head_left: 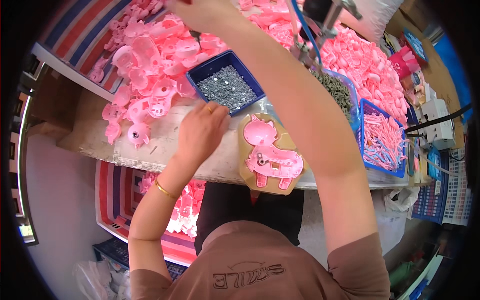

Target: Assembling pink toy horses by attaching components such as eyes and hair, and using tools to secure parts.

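Note:
My left hand is at the near-left edge of a dark blue tray of small silvery screws. Its fingers are curled together, and whatever they pinch is too small to make out. Reaching across to the far left, my right hand is cut off by the upper edge. It grips what looks like a screwdriver, with a dark nose and thin bit pointing down over pink parts. In front of me a pink animal-shaped toy shell lies in a tan holder, with a small metal piece inside.
Pink shell parts are heaped at the far left. Behind my right forearm stand a bin of grey-green pieces, a blue basket of thin pink and blue pieces, and a pink heap. A metal stand with a blue hose rises at the back.

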